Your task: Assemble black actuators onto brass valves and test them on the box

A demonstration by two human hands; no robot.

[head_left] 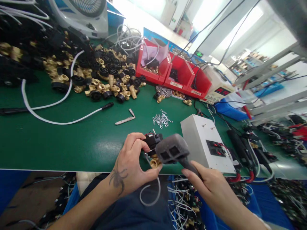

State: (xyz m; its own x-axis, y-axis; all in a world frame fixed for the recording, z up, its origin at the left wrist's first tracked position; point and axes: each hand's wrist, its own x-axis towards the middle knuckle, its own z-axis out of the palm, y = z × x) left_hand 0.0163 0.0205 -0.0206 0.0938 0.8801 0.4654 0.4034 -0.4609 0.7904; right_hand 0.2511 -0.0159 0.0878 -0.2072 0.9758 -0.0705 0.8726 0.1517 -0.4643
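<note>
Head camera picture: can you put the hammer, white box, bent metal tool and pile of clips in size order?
1. White box
2. Hammer
3. Bent metal tool and pile of clips: too alike to rank.

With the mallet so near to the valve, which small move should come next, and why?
Probably a light tap with the mallet on the valve: the right hand grips the mallet close to it, while the left hand holds the valve at the edge of the table. Light, because the left hand is so near.

Dark spider tattoo (118, 179) near the left wrist (110, 191) — navy-blue clothing (129, 212)
</note>
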